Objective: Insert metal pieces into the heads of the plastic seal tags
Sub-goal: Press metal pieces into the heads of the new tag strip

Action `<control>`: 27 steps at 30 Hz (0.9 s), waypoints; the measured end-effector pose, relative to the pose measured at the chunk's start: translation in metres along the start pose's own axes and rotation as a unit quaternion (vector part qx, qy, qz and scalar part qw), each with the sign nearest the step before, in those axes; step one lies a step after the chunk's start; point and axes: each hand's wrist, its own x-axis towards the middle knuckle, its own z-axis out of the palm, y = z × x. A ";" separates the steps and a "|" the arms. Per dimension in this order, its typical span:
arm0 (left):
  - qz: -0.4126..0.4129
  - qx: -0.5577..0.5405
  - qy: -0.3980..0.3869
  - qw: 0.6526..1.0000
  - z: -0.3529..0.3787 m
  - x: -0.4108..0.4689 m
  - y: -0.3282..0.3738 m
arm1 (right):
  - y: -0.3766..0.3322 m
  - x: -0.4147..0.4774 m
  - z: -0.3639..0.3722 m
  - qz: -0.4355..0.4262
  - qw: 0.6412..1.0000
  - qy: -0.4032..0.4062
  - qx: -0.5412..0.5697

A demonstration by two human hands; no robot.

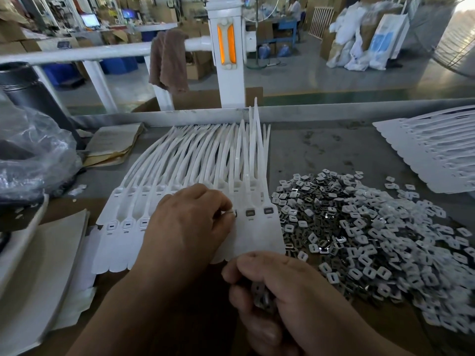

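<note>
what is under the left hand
The left hand covers the middle of the white seal tags and pinches a metal piece at one head. The heads beneath it are hidden.

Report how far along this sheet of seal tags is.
Looks done: two heads right of the left hand show grey inserts. In hand: the left hand pinches a piece at the next head; the right hand grips a stack of metal pieces. Left: three heads at the far left look white, seemingly unfilled; others are hidden.
</note>
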 end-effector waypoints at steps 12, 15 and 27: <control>-0.003 -0.018 -0.034 0.999 -0.002 0.003 0.002 | 0.000 0.000 0.001 -0.012 0.999 -0.016 -0.030; -0.011 -0.027 -0.040 0.999 -0.002 0.004 0.003 | -0.001 -0.001 0.002 -0.017 0.999 -0.017 -0.024; 0.032 0.023 0.001 0.999 0.003 -0.001 0.009 | -0.001 -0.002 0.002 -0.025 1.000 -0.013 -0.013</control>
